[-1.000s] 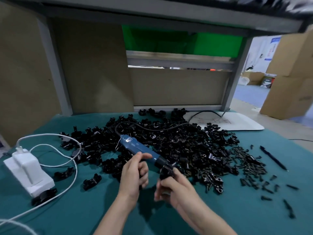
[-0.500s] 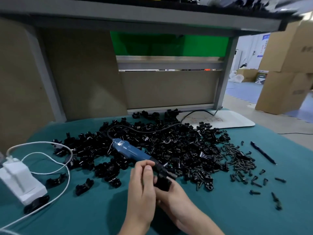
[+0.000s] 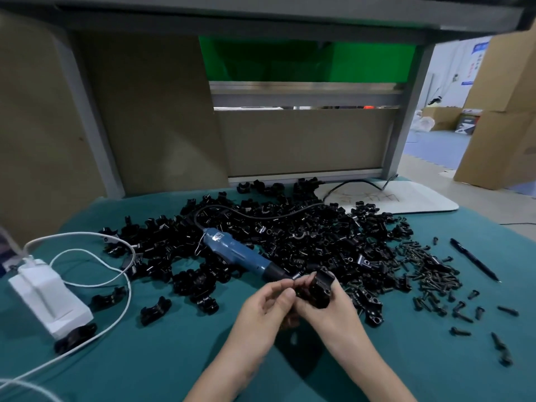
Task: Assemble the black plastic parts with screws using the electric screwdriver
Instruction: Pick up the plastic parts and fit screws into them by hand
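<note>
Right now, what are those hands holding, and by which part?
The right hand grips a black plastic part from underneath; the left hand pinches its left side.

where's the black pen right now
In the head view, the black pen lies on the teal mat at the far right, just beyond the loose screws.

White adapter [image 3: 49, 297] left on teal cloth [image 3: 145, 367]; black pen [image 3: 472, 260] right; white board [image 3: 420, 198] behind; cardboard boxes [image 3: 504, 111] far right.
</note>
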The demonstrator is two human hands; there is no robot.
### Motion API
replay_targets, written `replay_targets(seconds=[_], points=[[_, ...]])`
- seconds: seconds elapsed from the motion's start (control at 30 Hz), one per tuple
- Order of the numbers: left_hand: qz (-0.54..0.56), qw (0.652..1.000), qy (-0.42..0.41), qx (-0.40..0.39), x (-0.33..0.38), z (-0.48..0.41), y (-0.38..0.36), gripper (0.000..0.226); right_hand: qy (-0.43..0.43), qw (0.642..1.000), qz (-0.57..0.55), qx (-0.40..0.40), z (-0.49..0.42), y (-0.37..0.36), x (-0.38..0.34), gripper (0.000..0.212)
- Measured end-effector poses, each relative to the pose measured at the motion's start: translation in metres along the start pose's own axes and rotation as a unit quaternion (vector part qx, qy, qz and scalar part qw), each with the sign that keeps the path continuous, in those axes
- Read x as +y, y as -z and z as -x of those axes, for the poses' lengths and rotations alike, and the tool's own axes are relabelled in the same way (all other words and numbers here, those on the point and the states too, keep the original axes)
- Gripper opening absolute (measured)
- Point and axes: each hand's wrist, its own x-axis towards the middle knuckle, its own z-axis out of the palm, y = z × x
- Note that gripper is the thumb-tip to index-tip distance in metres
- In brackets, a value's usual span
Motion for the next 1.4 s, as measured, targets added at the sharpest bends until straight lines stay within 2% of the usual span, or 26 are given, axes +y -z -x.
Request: replay_targets(seconds=[0.1, 0.17, 0.3, 0.4, 0.5, 0.63, 0.77, 0.93, 1.0, 1.2, 1.3, 1.4], points=[[0.153, 0.988, 0.017, 0.014, 0.005, 0.001, 0.000, 0.036, -0.007, 1.000, -0.012, 0.018, 0.001, 0.001, 0.001, 0.053], [0.216, 0.975, 0.021, 0.046, 0.007, -0.002, 0.003, 0.035, -0.016, 1.000, -0.018, 0.005, 0.003, 0.002, 0.002, 0.060], [0.222, 0.971, 0.020, 0.091, 0.008, -0.006, 0.006, 0.033, -0.079, 0.982, -0.171, -0.034, 0.003, -0.004, 0.004, 0.079], [0.237, 0.965, 0.015, 0.113, 0.007, -0.009, 0.009, 0.031, -0.072, 0.972, -0.221, -0.039, 0.003, -0.006, 0.001, 0.058], [0.257, 0.961, 0.009, 0.103, 0.006, -0.009, 0.012, 0.030, -0.069, 0.973, -0.214, -0.043, 0.004, -0.001, 0.001, 0.047], [0.207, 0.971, -0.046, 0.108, 0.003, -0.008, 0.011, 0.025, -0.073, 0.985, -0.152, -0.048, 0.005, 0.000, -0.005, 0.040], [-0.002, 0.980, -0.115, 0.164, 0.005, -0.002, 0.008, 0.020, -0.089, 0.987, -0.114, -0.068, 0.007, -0.003, -0.001, 0.044], [-0.097, 0.974, -0.146, 0.143, 0.004, 0.005, -0.003, 0.014, -0.105, 0.973, -0.183, -0.091, 0.005, -0.008, 0.002, 0.048], [-0.105, 0.978, -0.128, 0.126, 0.004, 0.008, -0.008, 0.024, -0.106, 0.971, -0.196, -0.091, 0.004, -0.007, 0.002, 0.046], [-0.108, 0.985, -0.108, 0.079, 0.005, 0.011, -0.009, 0.018, -0.092, 0.981, -0.159, -0.060, 0.004, -0.005, 0.000, 0.044], [-0.124, 0.982, -0.116, 0.081, 0.005, 0.011, -0.009, 0.019, -0.082, 0.983, -0.155, -0.051, 0.004, -0.004, -0.002, 0.044], [-0.091, 0.984, -0.127, 0.091, 0.003, 0.008, -0.006, 0.027, -0.071, 0.984, -0.160, -0.045, 0.004, -0.004, -0.003, 0.043]])
